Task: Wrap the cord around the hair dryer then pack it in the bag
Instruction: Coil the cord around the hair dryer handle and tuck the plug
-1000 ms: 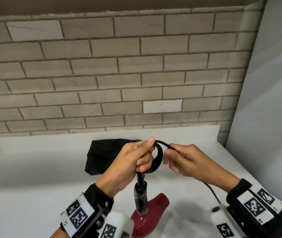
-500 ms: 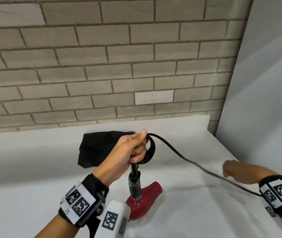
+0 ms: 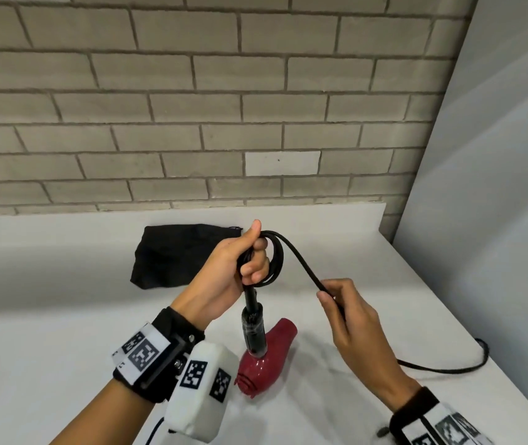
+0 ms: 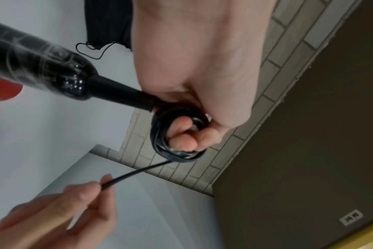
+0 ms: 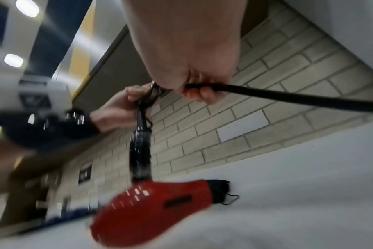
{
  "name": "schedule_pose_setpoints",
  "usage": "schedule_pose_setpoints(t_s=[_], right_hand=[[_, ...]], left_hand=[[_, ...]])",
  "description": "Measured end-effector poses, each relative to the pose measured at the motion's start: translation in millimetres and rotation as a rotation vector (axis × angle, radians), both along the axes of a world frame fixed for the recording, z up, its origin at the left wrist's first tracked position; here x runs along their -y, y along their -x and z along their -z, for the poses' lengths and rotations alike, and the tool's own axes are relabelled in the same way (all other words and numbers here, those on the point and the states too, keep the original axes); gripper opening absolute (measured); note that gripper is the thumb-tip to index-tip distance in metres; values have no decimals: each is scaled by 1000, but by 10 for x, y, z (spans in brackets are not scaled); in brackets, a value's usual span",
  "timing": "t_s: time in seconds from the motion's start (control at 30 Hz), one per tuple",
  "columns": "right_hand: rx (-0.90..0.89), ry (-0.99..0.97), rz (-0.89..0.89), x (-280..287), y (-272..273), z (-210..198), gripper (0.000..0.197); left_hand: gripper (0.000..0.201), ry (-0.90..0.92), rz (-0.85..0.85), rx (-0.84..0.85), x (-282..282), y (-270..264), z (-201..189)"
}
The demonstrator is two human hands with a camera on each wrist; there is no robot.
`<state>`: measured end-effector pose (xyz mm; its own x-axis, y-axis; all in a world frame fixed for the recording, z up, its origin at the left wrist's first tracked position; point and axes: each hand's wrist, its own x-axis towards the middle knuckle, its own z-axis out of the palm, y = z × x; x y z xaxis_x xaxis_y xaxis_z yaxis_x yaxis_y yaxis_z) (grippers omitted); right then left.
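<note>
Here the left hand [image 3: 240, 268] is curled tight around a small coil of cord [image 3: 301, 264] at the top of the hair dryer [image 3: 267, 358], with the dryer's black handle pointing up and its red body low over the white table [image 3: 63, 332]. The right hand [image 3: 352, 319] pinches the loose run of cord between thumb and fingertips, a little to the right of the coil. The bag [image 3: 172, 255] lies flat on the table behind the left hand, against the brick wall [image 3: 192, 107].

To do this turn well, I judge the right hand should keep light tension and lay each loop snug beside the last, while the left thumb pins the finished turns (they could spring loose otherwise).

The plug end is out of sight; the cord trails off toward the table's right edge. Whether the red body touches the table is hard to tell, and the right wrist view is smeared.
</note>
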<state>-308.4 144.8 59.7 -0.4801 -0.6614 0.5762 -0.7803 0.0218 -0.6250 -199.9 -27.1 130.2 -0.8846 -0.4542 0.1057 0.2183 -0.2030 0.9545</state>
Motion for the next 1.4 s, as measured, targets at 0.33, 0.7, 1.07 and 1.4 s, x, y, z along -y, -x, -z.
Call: schedule_pose_setpoints(t_s=[0.33, 0.7, 1.07, 1.4], right_hand=[[-956, -309, 156, -35, -236, -81, 27], [-1102, -152, 10, 168, -257, -618, 16], [-958, -337, -68, -12, 319, -925, 32], [-918, -301, -13, -372, 898, -743, 44]], left_hand=[[30, -21, 98, 13, -120, 54, 160], [45, 372, 165, 147, -328, 0, 82], [43, 709, 92, 199, -272, -195, 122], [41, 449, 94, 211, -77, -257, 185]])
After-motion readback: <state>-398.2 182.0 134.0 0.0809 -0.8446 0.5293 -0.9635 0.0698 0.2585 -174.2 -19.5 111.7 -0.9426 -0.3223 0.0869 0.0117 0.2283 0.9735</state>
